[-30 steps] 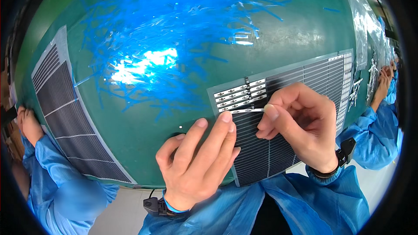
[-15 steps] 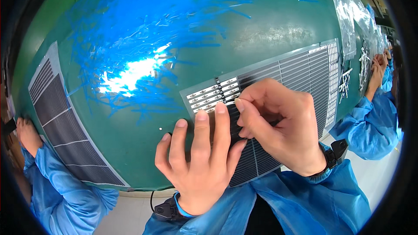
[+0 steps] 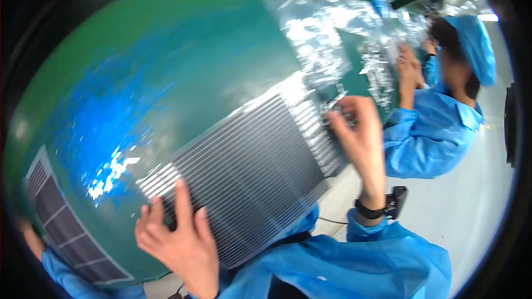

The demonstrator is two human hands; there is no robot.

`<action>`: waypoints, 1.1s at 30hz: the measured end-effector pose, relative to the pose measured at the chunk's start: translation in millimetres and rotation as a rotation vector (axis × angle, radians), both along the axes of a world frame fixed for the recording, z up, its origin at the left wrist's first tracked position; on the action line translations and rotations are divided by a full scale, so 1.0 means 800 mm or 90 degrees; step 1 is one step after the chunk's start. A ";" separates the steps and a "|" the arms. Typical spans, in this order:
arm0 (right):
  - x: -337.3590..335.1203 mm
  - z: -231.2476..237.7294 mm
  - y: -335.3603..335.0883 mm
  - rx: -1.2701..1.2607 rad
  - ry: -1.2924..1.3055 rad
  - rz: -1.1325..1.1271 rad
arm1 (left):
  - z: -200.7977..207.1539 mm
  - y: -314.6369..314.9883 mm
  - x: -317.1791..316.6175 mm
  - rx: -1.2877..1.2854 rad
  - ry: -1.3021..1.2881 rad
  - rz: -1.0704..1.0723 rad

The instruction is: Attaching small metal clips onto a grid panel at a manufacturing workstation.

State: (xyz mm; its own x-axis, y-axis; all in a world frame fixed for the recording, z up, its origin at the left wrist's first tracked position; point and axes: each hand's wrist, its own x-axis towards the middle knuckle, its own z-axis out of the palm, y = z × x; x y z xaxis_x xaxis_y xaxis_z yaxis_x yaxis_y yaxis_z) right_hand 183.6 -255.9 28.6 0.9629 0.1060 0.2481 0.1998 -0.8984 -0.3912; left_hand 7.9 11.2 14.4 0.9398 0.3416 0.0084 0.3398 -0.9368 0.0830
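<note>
A dark sheet with fine parallel stripes (image 3: 244, 155) lies at a slant on the green table before me, pale slotted strips along its left end and a pale grid along its right end. My left hand (image 3: 177, 238) rests on the sheet's left end, fingers spread, with the index fingertip by the pale strips (image 3: 160, 180). Past the sheet's right end, my right hand (image 3: 360, 130) is over small silvery pieces (image 3: 334, 97). Its thumb and fingers are curled close together; blur hides what is between them.
Blue film strips (image 3: 111, 116) lie heaped at the left. Clear plastic bags (image 3: 316, 44) and more silvery pieces (image 3: 378, 77) are at the right, near a co-worker in blue (image 3: 432, 127). Another striped sheet (image 3: 72, 227) lies far left, beside another person's arm (image 3: 34, 241).
My right hand has left the strips at the sheet's left end and moved right to the silvery pieces. The view has swung right; my left hand stays at the sheet's left end.
</note>
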 end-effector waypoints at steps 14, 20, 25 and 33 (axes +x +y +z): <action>0.014 0.011 -0.039 0.244 0.107 0.018 | 0.009 -0.020 -0.013 -0.114 -0.267 0.020; 0.018 0.019 -0.041 0.465 0.172 0.033 | 0.045 -0.044 0.004 -0.264 -0.305 -0.110; 0.000 0.041 -0.006 0.617 0.313 0.160 | 0.050 -0.052 0.018 -0.411 -0.306 -0.128; -0.044 0.038 0.054 0.562 0.490 0.335 | 0.046 -0.052 0.065 -0.617 -0.283 -0.118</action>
